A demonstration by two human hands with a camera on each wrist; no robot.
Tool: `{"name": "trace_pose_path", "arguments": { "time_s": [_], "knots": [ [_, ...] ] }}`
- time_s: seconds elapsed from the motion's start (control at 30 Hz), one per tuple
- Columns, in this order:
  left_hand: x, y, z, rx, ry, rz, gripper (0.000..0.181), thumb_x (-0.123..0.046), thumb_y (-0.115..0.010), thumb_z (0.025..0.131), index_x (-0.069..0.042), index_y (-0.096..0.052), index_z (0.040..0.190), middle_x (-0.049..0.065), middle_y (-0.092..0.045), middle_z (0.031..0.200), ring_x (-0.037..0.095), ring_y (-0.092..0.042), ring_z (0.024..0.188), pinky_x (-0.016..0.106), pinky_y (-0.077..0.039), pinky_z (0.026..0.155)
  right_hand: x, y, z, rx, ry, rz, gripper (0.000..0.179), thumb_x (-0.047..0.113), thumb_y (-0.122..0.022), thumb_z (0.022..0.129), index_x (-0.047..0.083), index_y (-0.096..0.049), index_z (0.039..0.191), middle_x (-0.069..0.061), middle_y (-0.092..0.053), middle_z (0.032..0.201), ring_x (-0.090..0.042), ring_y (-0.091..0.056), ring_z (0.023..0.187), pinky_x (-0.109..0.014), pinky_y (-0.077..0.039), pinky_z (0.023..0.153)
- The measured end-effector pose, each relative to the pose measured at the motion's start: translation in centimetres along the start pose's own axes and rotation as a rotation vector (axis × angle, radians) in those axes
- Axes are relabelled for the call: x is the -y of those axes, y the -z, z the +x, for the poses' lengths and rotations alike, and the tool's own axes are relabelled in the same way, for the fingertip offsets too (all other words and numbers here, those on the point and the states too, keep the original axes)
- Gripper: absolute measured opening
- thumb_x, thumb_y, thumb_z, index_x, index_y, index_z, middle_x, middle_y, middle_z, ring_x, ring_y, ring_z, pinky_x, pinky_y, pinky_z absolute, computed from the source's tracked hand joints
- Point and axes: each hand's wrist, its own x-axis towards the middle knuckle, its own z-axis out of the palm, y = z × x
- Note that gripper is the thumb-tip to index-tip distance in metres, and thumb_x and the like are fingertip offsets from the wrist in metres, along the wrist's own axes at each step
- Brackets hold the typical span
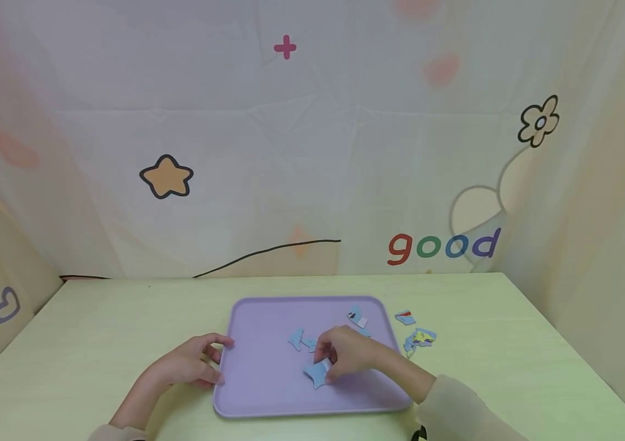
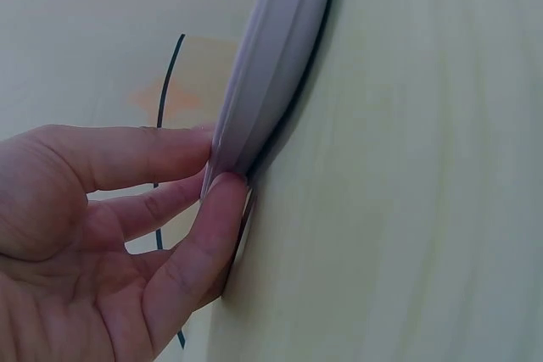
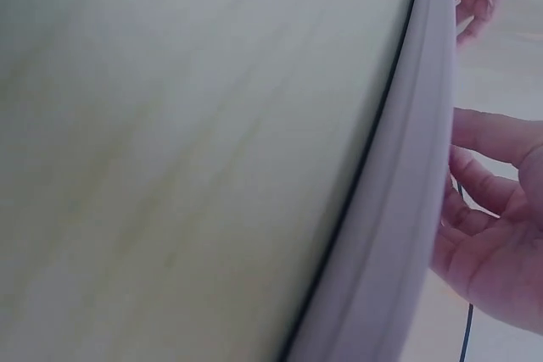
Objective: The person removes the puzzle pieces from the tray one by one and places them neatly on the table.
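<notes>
A light purple tray (image 1: pixel 259 367) lies on the table. My left hand (image 1: pixel 191 361) is at its left side, thumb and fingertips on the rim; the left wrist view shows the thumb (image 2: pixel 204 239) against the outer wall. Over the tray's middle right, my right hand (image 1: pixel 348 350) holds a light blue puzzle piece (image 1: pixel 316 373) between thumb and fingers. Just behind it lie small blue pieces, one curved (image 1: pixel 297 339). Farther back on the tray is a blue piece with dark and white print (image 1: pixel 356 316). In the right wrist view the tray wall hides the held piece.
Right of the tray, on the pale wooden table (image 1: pixel 141 306), lie a blue and red piece (image 1: pixel 405 317) and a small cluster of blue and yellow pieces (image 1: pixel 423 337). A printed cloth (image 1: pixel 290 153) hangs behind the table and at its sides.
</notes>
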Motion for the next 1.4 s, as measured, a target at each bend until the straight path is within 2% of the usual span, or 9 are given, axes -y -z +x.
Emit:
{"name": "trace_pose_path", "arguments": {
  "time_s": [0.27,0.43,0.53,0.67,0.8,1.07,1.23,1.4],
  "knots": [
    [-0.1,-0.1,0.1,-0.006,0.002,-0.003,0.06,0.006,-0.07,0.071,0.005,-0.043,0.124,0.012,-0.044,0.091,0.018,-0.05,0.073,0.034,-0.053,0.063,-0.9,0.2,-0.2,0.027,-0.06,0.208,0.022,-0.012,-0.07,0.063,0.001,-0.064,0.08,-0.002,-0.058,0.077,-0.007,-0.053,0.064,-0.017,-0.045,0.059],
    [0.0,0.0,0.1,-0.008,0.001,0.004,0.06,0.005,-0.07,0.071,0.005,-0.044,0.124,0.012,-0.044,0.09,0.018,-0.05,0.072,0.034,-0.052,0.062,-1.0,0.7,-0.6,0.072,-0.035,0.31,0.016,-0.01,-0.068,0.066,0.001,-0.066,0.077,0.002,-0.065,0.075,-0.004,-0.053,0.061,-0.018,-0.046,0.056],
    [0.0,0.0,0.1,-0.006,-0.003,0.007,0.06,0.005,-0.07,0.071,0.004,-0.044,0.124,0.011,-0.044,0.09,0.018,-0.05,0.071,0.033,-0.052,0.062,-1.1,1.0,-0.8,0.075,-0.067,0.355,0.014,-0.007,-0.07,0.067,0.0,-0.068,0.08,0.003,-0.066,0.074,-0.003,-0.054,0.062,-0.018,-0.047,0.058],
    [0.0,0.1,0.1,-0.003,-0.006,0.011,0.06,0.005,-0.071,0.071,0.004,-0.044,0.124,0.011,-0.044,0.09,0.018,-0.05,0.07,0.033,-0.052,0.061,-1.4,1.2,-1.1,0.035,-0.16,0.415,0.018,-0.005,-0.072,0.067,-0.003,-0.069,0.084,-0.005,-0.068,0.078,-0.007,-0.056,0.067,-0.021,-0.049,0.063],
    [0.1,0.1,0.1,-0.005,-0.005,0.018,0.06,0.005,-0.071,0.071,0.004,-0.044,0.124,0.011,-0.044,0.09,0.018,-0.05,0.071,0.034,-0.052,0.062,-1.8,1.7,-1.7,0.0,-0.216,0.475,0.021,-0.005,-0.072,0.069,-0.004,-0.069,0.09,-0.01,-0.068,0.084,-0.01,-0.06,0.071,-0.026,-0.052,0.066],
    [0.1,0.0,0.1,-0.011,0.001,0.02,0.061,0.004,-0.071,0.07,0.004,-0.044,0.125,0.012,-0.045,0.092,0.019,-0.051,0.073,0.034,-0.052,0.063,-3.1,3.5,-3.4,-0.056,-0.239,0.579,0.027,-0.005,-0.068,0.072,-0.012,-0.063,0.098,-0.008,-0.066,0.081,-0.013,-0.059,0.073,-0.03,-0.053,0.069],
    [0.0,0.0,0.0,-0.012,0.003,0.02,0.061,0.005,-0.071,0.071,0.004,-0.044,0.125,0.012,-0.045,0.092,0.019,-0.051,0.073,0.035,-0.053,0.063,-3.8,4.6,-4.8,-0.093,-0.246,0.645,0.03,-0.006,-0.066,0.074,-0.016,-0.059,0.102,-0.006,-0.065,0.087,-0.012,-0.059,0.074,-0.029,-0.053,0.07],
    [0.0,-0.1,0.0,-0.012,0.006,0.016,0.061,0.005,-0.071,0.071,0.004,-0.044,0.125,0.013,-0.045,0.093,0.019,-0.051,0.073,0.035,-0.053,0.063,-4.7,5.7,-6.1,-0.129,-0.251,0.649,0.032,-0.006,-0.063,0.076,-0.019,-0.056,0.104,-0.006,-0.063,0.086,-0.011,-0.059,0.073,-0.025,-0.052,0.068]
  ]
}}
